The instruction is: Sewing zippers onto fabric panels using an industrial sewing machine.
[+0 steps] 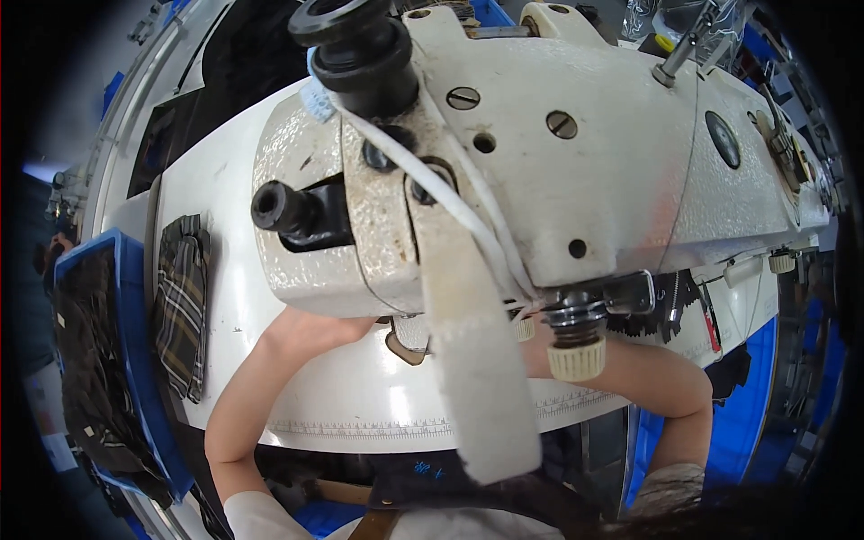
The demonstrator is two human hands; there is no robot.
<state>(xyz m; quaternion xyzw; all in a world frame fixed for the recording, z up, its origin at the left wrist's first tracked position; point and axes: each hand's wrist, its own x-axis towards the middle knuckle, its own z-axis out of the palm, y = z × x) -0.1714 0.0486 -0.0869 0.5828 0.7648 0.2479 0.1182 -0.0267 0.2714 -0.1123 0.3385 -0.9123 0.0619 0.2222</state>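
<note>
1. Cream-painted cast metal: the sewing machine head (576,171) fills most of the view from just above and hides the needle area where both hands work.
2. Left hand (310,326): only the wrist and heel show, reaching under the left end of the machine head. Fingers hidden, so I cannot tell whether it is open or gripping.
3. Right hand (531,355): the forearm comes in from the lower right and the hand disappears behind the pale strap (468,360) and the knurled knob (576,358). I cannot tell its state either.
4. The workpiece itself is not visible. A small metal plate (407,340) pokes out between the hands, flat on the white table (360,396); whatever they handle lies there, under the head.
5. Handling, as a judgement: going by the nearby stock, it is probably thin fabric, so light, limp, no stiffness, and slides easily on the glossy table. Hold it flat with spread fingertips on both sides of the needle line, not pinched, and keep fingers off the line.
6. Nearby: plaid fabric pieces (183,306) stacked at the left table edge, just beside a blue bin (135,360) of dark cloth. Dark fabric (670,310) hangs at the right, below the head.
</note>
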